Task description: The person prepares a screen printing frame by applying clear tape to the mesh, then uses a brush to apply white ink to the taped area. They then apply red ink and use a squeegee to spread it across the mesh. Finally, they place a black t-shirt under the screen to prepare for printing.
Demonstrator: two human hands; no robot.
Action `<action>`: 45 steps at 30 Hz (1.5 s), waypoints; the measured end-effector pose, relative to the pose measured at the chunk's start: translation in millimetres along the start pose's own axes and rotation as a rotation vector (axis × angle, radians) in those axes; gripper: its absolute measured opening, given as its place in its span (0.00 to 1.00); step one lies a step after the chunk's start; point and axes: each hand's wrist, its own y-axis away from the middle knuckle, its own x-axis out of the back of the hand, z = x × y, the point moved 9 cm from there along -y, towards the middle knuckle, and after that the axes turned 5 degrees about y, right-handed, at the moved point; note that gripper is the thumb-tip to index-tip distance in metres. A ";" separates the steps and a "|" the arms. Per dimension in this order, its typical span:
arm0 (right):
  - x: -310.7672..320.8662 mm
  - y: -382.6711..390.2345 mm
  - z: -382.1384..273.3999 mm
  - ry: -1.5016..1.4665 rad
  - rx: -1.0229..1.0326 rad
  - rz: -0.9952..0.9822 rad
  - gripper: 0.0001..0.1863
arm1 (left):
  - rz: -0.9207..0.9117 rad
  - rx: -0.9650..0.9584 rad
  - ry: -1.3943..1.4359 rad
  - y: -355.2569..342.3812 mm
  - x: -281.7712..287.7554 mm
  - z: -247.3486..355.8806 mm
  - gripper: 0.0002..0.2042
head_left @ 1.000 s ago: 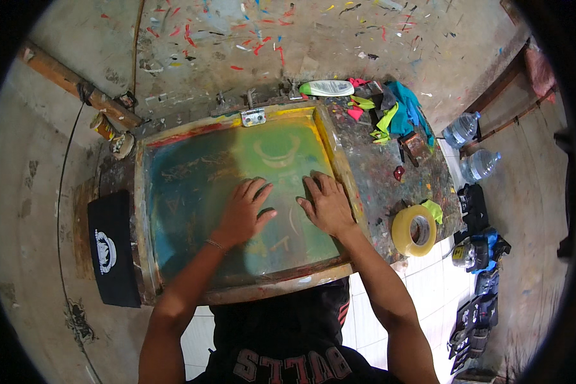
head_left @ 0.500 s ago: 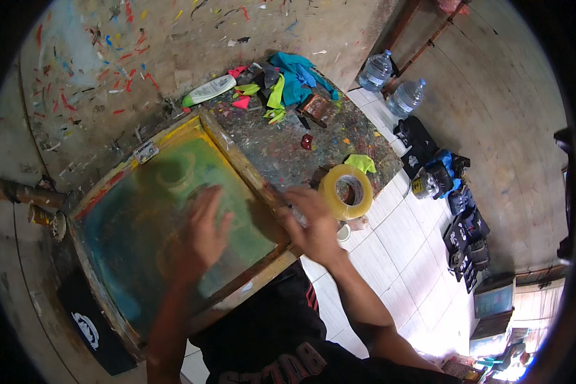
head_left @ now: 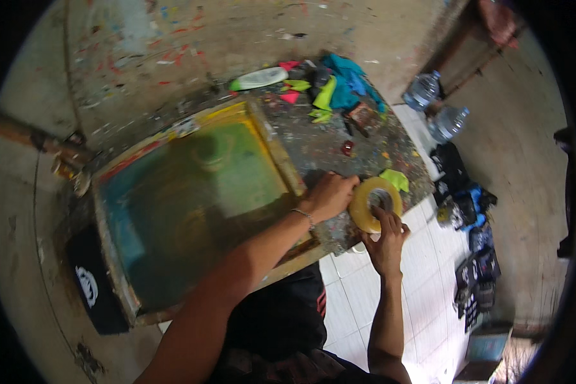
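A large roll of clear yellowish packing tape (head_left: 361, 216) is at the table's front right edge. My right hand (head_left: 385, 248) grips it from the near side, with fingers inside the core. Close against the roll's left edge is my left hand (head_left: 331, 196), its fingers drawn together; whatever is between the fingertips is too small to make out. My left forearm crosses over a wood-framed printing screen (head_left: 192, 192) with greenish, paint-stained mesh. That screen lies on the paint-spattered table (head_left: 320, 144), and the forearm hides part of its near right side.
Behind the screen lie a white and green bottle (head_left: 260, 78) and teal cloth scraps (head_left: 345, 83). A brown block (head_left: 363, 120) and small red object (head_left: 347, 148) sit nearer. A lime scrap (head_left: 397, 180) is beside the tape. Water jugs (head_left: 448, 123) stand on the tiled floor (head_left: 358, 291).
Both hands have moved right. The left hand left the screen and is now beside the tape roll; the right hand moved from the screen's frame and took hold of the roll. The view has shifted.
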 end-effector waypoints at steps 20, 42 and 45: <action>-14.1 116.6 -66.8 -0.489 -0.051 -1.109 0.38 | 0.163 0.423 0.328 252.9 144.9 99.0 0.02; 130.8 64.5 -210.9 -0.529 0.888 -0.779 0.11 | 0.964 0.105 0.038 436.0 257.6 197.5 0.04; 175.2 58.5 -234.9 -0.420 1.081 -0.631 0.14 | 1.510 -0.192 -0.021 528.0 264.5 228.9 0.08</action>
